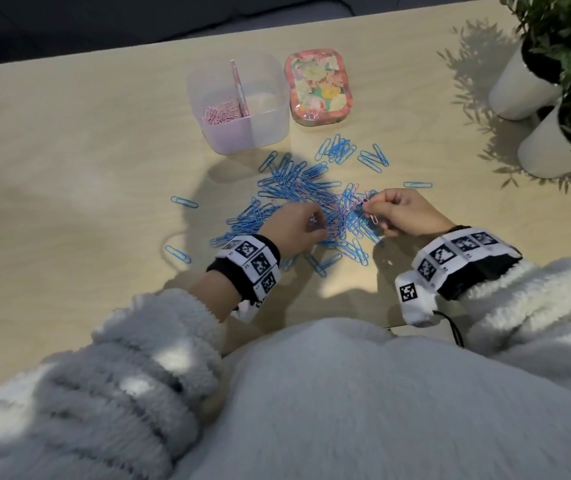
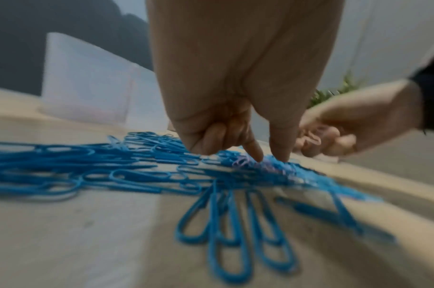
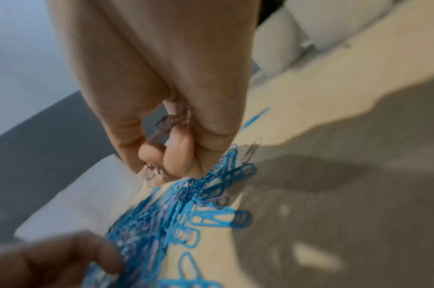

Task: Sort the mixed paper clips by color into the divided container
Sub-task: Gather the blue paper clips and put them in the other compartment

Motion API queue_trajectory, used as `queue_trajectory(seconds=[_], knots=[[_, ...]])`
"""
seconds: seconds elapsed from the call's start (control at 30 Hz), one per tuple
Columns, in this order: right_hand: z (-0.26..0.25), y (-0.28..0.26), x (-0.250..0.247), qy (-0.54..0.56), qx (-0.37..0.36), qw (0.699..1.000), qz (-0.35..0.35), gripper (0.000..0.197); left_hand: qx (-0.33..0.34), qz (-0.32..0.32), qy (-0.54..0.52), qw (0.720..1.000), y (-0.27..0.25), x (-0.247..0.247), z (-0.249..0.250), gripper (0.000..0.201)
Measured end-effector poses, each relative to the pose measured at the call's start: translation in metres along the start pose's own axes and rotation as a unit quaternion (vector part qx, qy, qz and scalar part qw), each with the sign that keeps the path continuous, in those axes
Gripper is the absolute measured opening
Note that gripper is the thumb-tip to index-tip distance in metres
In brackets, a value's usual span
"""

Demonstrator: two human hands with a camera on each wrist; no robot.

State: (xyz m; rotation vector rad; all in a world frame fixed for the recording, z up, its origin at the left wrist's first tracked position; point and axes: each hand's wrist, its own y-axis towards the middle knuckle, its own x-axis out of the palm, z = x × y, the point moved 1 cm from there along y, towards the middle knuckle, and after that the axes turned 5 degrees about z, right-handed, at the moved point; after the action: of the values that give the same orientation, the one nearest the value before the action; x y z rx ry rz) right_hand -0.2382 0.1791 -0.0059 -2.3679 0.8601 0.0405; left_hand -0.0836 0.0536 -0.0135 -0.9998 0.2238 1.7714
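Note:
A heap of blue paper clips (image 1: 298, 195) with a few pink ones mixed in lies on the table before the divided container (image 1: 266, 95). The container's left compartment holds pink clips (image 1: 221, 114); I see nothing in its right one. My left hand (image 1: 318, 223) is down on the heap. Its thumb and forefinger tips (image 2: 256, 154) close on a pink clip (image 2: 242, 161), with the other fingers curled. My right hand (image 1: 372, 206) hovers at the heap's right side, and its curled fingers hold a small bunch of pink clips (image 3: 165, 124).
A floral tin (image 1: 318, 86) stands right of the container. Two white plant pots (image 1: 550, 147) stand at the table's right edge. Stray blue clips (image 1: 183, 201) lie left of the heap and near the tin. The table's far edge runs just behind the container.

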Motion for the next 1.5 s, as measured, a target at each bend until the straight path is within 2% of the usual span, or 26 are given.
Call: queue_trajectory(seconds=[0.07,0.13,0.27,0.4,0.43,0.5,0.57,0.63,0.7,0.8,0.93,1.0,1.1,1.17,1.37,1.43,1.5], knots=[[0.002,0.001,-0.003,0.095,0.049,0.994,-0.014,0.021,0.020,0.015,0.070,0.997,0.001,0.003,-0.003,0.021],[0.005,0.001,-0.004,0.144,0.075,0.987,-0.017,0.021,0.016,0.050,0.103,0.993,-0.001,0.000,-0.008,0.020],[0.005,-0.003,-0.005,0.170,0.116,0.979,-0.013,0.025,-0.001,0.069,0.118,0.991,-0.006,-0.011,-0.017,0.016],[0.000,-0.010,0.006,0.163,0.138,0.976,-0.036,0.035,0.049,0.075,0.114,0.989,-0.004,-0.007,-0.002,0.017],[0.000,-0.010,0.009,0.123,0.118,0.985,-0.025,0.040,0.056,0.066,0.117,0.989,-0.003,-0.002,0.004,0.016],[0.004,-0.007,0.017,-0.029,0.030,0.999,0.000,0.049,0.049,0.046,0.125,0.990,0.001,0.006,0.011,0.016],[0.008,-0.004,0.023,-0.202,-0.061,0.977,0.002,0.048,0.039,0.036,0.131,0.990,0.003,0.010,0.014,0.017],[0.011,-0.003,0.029,-0.314,-0.087,0.945,0.012,0.040,0.037,0.034,0.135,0.990,0.005,0.011,0.014,0.017],[0.011,-0.003,0.036,-0.371,-0.100,0.923,0.035,0.032,0.038,0.031,0.133,0.990,0.005,0.009,0.011,0.016],[0.006,-0.001,0.039,-0.374,-0.096,0.921,0.049,0.022,0.030,0.040,0.121,0.991,0.001,0.003,0.002,0.014],[-0.002,0.004,0.020,-0.351,-0.069,0.929,0.092,0.031,-0.006,0.072,0.036,0.997,-0.012,-0.013,-0.014,0.012],[-0.006,0.001,0.017,-0.369,-0.105,0.917,0.111,0.031,-0.044,0.063,-0.025,0.997,-0.017,-0.019,-0.022,0.013],[-0.012,-0.005,0.032,-0.384,-0.186,0.903,0.044,0.012,-0.076,0.049,-0.053,0.995,-0.021,-0.024,-0.031,0.015],[-0.010,-0.007,0.046,-0.407,-0.209,0.889,0.003,0.012,-0.078,0.057,-0.063,0.993,-0.020,-0.027,-0.034,0.019],[-0.008,0.006,0.056,-0.464,-0.189,0.865,0.015,0.006,-0.091,0.114,-0.133,0.980,-0.014,-0.045,-0.039,0.010],[-0.007,0.008,0.054,-0.468,-0.203,0.860,0.009,0.009,-0.096,0.146,-0.158,0.972,-0.009,-0.059,-0.037,0.007],[-0.007,0.008,0.050,-0.448,-0.218,0.867,0.005,0.009,-0.089,0.194,-0.144,0.966,-0.001,-0.081,-0.033,0.006]])
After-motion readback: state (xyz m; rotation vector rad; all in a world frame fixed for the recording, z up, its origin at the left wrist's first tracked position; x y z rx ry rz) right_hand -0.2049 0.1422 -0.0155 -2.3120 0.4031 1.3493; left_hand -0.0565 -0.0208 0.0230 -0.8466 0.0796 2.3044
